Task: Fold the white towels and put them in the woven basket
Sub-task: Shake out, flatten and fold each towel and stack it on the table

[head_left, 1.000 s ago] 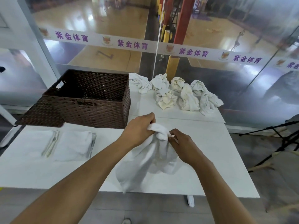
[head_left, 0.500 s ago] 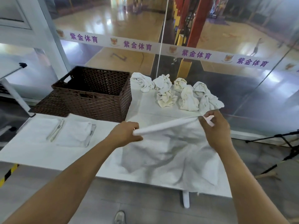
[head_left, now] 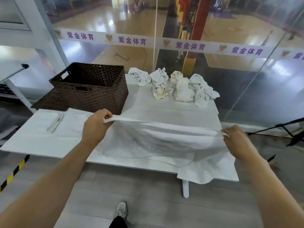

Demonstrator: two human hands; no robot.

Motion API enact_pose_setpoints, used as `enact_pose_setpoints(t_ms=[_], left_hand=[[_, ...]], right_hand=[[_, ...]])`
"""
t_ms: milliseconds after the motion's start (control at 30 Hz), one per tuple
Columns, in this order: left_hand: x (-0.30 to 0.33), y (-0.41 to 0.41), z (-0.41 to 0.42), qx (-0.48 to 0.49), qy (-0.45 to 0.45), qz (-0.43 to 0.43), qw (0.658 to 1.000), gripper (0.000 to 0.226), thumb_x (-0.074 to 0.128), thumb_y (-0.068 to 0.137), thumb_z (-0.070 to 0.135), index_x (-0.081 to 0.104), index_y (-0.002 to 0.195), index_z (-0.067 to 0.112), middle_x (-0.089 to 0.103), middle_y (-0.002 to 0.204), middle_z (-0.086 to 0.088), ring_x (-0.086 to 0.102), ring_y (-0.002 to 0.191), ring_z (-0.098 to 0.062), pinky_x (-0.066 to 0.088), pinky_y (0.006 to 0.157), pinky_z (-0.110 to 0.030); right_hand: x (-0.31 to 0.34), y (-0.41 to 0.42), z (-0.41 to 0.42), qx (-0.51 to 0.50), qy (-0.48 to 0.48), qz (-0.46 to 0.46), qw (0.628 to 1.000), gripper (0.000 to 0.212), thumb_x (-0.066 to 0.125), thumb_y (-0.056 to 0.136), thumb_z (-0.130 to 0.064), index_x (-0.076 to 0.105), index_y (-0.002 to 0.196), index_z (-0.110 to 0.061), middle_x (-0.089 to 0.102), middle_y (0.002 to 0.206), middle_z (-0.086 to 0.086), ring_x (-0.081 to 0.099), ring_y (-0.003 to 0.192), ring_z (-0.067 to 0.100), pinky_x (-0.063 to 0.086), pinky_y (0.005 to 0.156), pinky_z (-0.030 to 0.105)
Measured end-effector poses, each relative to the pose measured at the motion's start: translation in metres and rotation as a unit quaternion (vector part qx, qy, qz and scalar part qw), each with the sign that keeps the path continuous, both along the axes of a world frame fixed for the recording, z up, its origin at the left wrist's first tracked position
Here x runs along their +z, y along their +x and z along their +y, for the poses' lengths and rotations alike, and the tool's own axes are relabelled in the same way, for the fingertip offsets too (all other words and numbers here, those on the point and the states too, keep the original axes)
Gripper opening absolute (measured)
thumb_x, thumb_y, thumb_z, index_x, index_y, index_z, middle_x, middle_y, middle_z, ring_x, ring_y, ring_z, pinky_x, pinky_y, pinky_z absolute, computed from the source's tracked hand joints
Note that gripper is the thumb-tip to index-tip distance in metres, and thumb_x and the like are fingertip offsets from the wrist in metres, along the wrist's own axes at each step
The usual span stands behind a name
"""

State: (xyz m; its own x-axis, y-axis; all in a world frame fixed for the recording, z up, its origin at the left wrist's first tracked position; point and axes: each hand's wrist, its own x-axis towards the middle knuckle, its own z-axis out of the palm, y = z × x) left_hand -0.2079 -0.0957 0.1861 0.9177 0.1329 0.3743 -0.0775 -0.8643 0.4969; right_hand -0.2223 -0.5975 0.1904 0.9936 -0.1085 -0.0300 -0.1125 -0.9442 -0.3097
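A white towel [head_left: 164, 142] is stretched wide above the near half of the white table [head_left: 172, 112]. My left hand [head_left: 96, 127] pinches its left top corner and my right hand [head_left: 236, 140] pinches its right top corner. The towel's lower edge hangs over the table's front edge at the right. The dark brown woven basket [head_left: 92, 86] stands at the back left of the table, and no towel shows inside it. Several crumpled white towels [head_left: 174, 86] lie in a heap at the back, right of the basket.
A flat brown woven lid [head_left: 51, 101] lies beside the basket at the left. White folded cloths [head_left: 54, 122] lie at the table's left end. A glass wall [head_left: 246, 71] runs right behind the table. A black tripod [head_left: 289, 129] stands at the right, and my shoe [head_left: 121, 211] shows on the floor.
My hands have moved apart, from bunched together on the crumpled towel to holding its two corners, and the towel has opened out flat and wide. The view has moved back from the table.
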Motion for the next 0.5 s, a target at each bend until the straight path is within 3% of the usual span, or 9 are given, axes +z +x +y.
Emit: enact_pose_setpoints(t_ms=[33, 100, 200, 300, 400, 500], left_hand=[[-0.002, -0.005, -0.006, -0.003, -0.002, -0.014, 1.000, 0.009, 0.072, 0.090, 0.021, 0.067, 0.095, 0.015, 0.064, 0.089, 0.001, 0.055, 0.077, -0.018, 0.042, 0.066, -0.032], [-0.004, -0.012, -0.014, -0.009, -0.011, -0.033, 0.999, 0.009, 0.071, 0.091, 0.018, 0.069, 0.098, 0.013, 0.065, 0.093, -0.002, 0.056, 0.080, -0.018, 0.042, 0.070, -0.032], [-0.008, -0.020, -0.021, -0.014, 0.017, -0.053, 0.998, 0.010, 0.071, 0.091, 0.014, 0.071, 0.101, 0.010, 0.068, 0.093, -0.007, 0.061, 0.084, -0.026, 0.043, 0.071, -0.033], [0.000, -0.029, -0.028, 0.008, 0.014, -0.080, 0.997, 0.012, 0.068, 0.092, 0.011, 0.071, 0.104, 0.011, 0.068, 0.096, -0.008, 0.059, 0.087, -0.027, 0.039, 0.074, -0.030], [0.012, -0.033, -0.029, 0.022, 0.021, -0.108, 0.994, 0.016, 0.064, 0.093, 0.008, 0.070, 0.106, 0.013, 0.067, 0.099, -0.007, 0.053, 0.084, -0.028, 0.036, 0.071, -0.030], [0.023, -0.035, -0.026, 0.031, 0.059, -0.172, 0.983, 0.020, 0.059, 0.095, 0.009, 0.069, 0.110, 0.019, 0.068, 0.102, -0.003, 0.053, 0.080, -0.030, 0.031, 0.072, -0.032]], right_hand=[[-0.006, -0.006, -0.005, -0.007, -0.025, 0.015, 1.000, 0.029, 0.049, 0.098, 0.002, 0.069, 0.119, -0.002, 0.050, 0.111, 0.009, 0.055, 0.104, 0.034, 0.038, 0.082, 0.032], [-0.017, -0.019, -0.012, -0.050, -0.044, 0.026, 0.997, 0.029, 0.046, 0.094, 0.011, 0.069, 0.108, 0.002, 0.050, 0.111, 0.012, 0.054, 0.089, 0.033, 0.038, 0.077, 0.032], [-0.032, -0.036, -0.019, -0.139, -0.043, 0.041, 0.989, 0.021, 0.046, 0.088, 0.013, 0.063, 0.094, 0.002, 0.048, 0.111, 0.018, 0.048, 0.072, 0.032, 0.048, 0.071, 0.041], [-0.038, -0.049, -0.018, -0.180, -0.100, 0.034, 0.978, 0.024, 0.052, 0.089, 0.006, 0.066, 0.103, -0.006, 0.048, 0.106, 0.011, 0.055, 0.088, 0.033, 0.045, 0.081, 0.040], [-0.039, -0.062, -0.015, -0.208, -0.185, 0.031, 0.960, 0.029, 0.056, 0.091, -0.003, 0.066, 0.116, -0.015, 0.058, 0.122, 0.011, 0.053, 0.114, 0.032, 0.041, 0.096, 0.042], [-0.036, -0.071, -0.018, -0.284, -0.161, 0.037, 0.945, 0.034, 0.060, 0.092, -0.011, 0.064, 0.125, -0.016, 0.057, 0.130, 0.010, 0.053, 0.120, 0.032, 0.046, 0.096, 0.042]])
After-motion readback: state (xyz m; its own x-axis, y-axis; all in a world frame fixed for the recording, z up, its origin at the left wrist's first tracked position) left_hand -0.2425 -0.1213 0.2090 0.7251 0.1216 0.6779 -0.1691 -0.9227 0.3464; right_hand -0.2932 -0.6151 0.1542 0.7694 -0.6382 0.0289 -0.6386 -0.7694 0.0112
